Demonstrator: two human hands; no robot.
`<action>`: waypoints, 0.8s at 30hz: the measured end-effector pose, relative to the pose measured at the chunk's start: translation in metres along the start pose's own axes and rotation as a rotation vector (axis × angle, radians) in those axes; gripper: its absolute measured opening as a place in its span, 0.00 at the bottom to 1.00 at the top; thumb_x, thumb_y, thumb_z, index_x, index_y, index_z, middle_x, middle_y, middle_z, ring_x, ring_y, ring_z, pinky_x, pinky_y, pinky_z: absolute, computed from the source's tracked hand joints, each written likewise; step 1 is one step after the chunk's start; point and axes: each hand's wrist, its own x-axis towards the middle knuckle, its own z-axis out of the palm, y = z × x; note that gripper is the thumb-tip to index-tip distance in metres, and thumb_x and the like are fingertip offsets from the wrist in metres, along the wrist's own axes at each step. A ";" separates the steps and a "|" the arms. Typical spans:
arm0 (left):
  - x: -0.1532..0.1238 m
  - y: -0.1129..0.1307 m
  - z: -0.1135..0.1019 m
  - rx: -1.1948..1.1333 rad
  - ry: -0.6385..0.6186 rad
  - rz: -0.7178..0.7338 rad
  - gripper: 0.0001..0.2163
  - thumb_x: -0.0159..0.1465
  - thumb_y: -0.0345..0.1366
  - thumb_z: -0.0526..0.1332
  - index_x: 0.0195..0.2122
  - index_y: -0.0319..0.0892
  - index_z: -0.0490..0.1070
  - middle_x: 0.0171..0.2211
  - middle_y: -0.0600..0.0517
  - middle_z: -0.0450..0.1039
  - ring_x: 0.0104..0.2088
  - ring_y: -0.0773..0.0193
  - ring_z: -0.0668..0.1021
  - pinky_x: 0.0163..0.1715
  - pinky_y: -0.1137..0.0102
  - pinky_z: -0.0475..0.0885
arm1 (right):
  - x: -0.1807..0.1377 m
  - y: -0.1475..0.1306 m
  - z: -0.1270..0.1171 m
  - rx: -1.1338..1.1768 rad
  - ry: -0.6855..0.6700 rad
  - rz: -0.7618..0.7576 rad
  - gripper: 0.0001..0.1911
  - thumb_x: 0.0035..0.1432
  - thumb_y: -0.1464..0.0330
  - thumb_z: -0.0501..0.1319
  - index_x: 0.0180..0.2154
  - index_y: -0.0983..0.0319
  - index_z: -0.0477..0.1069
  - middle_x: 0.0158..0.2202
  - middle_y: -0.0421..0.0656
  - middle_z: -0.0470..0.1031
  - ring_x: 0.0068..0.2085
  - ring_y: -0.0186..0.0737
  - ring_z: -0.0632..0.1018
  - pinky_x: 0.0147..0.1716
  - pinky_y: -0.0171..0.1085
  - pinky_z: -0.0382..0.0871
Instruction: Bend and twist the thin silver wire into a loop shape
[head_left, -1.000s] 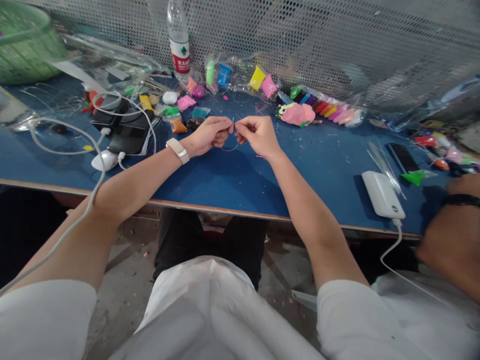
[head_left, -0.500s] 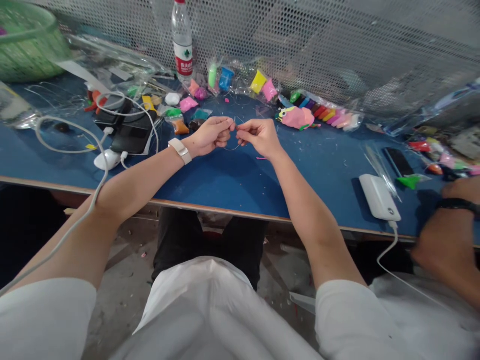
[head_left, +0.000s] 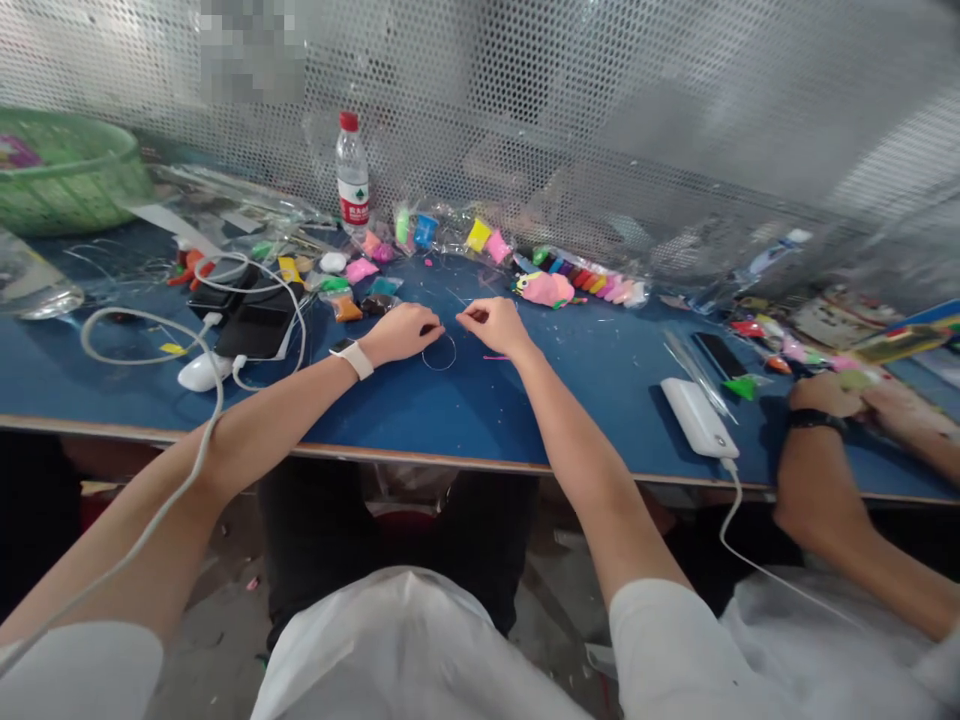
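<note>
My left hand [head_left: 405, 333] is closed in a pinch above the blue table, with a white-banded watch [head_left: 352, 357] on its wrist. A thin, pale wire-like strand [head_left: 439, 367] curves in a round loop just below its fingertips. Slightly to the right, my right hand [head_left: 495, 325] pinches thumb and finger together; anything between them is too fine to make out. A narrow gap separates the two hands. Beneath the right hand lies a small pink stick-like piece [head_left: 495, 357]. Behind that hand rests a pink modelled clay figure [head_left: 547, 289] with a yellow-green face.
Clay packets [head_left: 346, 306] and a water bottle [head_left: 352, 175] line the back by a perforated metal screen. At left are a green basket [head_left: 67, 195], a black phone [head_left: 255, 328] and white cables. A white power bank [head_left: 699, 418] lies right, beside a co-worker's hands [head_left: 829, 395].
My hands have moved apart from nearly touching, and the strand's loop shows more fully. The camera view has tilted up, and more of the co-worker's hands shows at right.
</note>
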 end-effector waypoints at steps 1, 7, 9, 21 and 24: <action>0.000 0.000 0.001 0.032 -0.009 -0.004 0.18 0.78 0.40 0.57 0.35 0.39 0.81 0.37 0.42 0.84 0.39 0.55 0.81 0.42 0.62 0.70 | 0.001 0.005 -0.001 -0.047 0.054 0.037 0.11 0.68 0.61 0.70 0.38 0.60 0.87 0.37 0.46 0.90 0.38 0.43 0.86 0.45 0.41 0.77; 0.000 -0.001 0.003 0.037 -0.003 -0.023 0.19 0.79 0.43 0.56 0.35 0.40 0.80 0.38 0.42 0.84 0.40 0.55 0.80 0.44 0.62 0.70 | 0.002 0.021 -0.002 -0.333 0.062 0.193 0.14 0.71 0.64 0.70 0.50 0.65 0.88 0.55 0.56 0.86 0.58 0.55 0.82 0.60 0.47 0.74; 0.000 -0.002 0.002 -0.007 0.023 -0.030 0.19 0.78 0.43 0.56 0.34 0.40 0.79 0.37 0.42 0.83 0.39 0.54 0.80 0.43 0.62 0.70 | 0.001 0.020 0.000 -0.343 0.049 0.195 0.13 0.73 0.65 0.67 0.50 0.63 0.89 0.55 0.55 0.86 0.58 0.55 0.82 0.60 0.47 0.74; 0.000 -0.005 0.003 -0.113 0.096 -0.083 0.15 0.76 0.40 0.58 0.38 0.40 0.82 0.39 0.42 0.85 0.39 0.56 0.81 0.44 0.62 0.71 | 0.006 0.019 0.008 -0.407 0.022 0.191 0.13 0.74 0.71 0.61 0.44 0.63 0.86 0.54 0.56 0.84 0.60 0.59 0.78 0.61 0.49 0.73; 0.001 -0.004 0.004 -0.180 0.103 -0.082 0.13 0.75 0.38 0.59 0.38 0.40 0.82 0.40 0.41 0.85 0.41 0.55 0.81 0.47 0.61 0.71 | 0.005 0.017 0.003 -0.390 0.034 0.173 0.12 0.73 0.71 0.61 0.42 0.64 0.85 0.52 0.57 0.85 0.58 0.58 0.78 0.64 0.51 0.72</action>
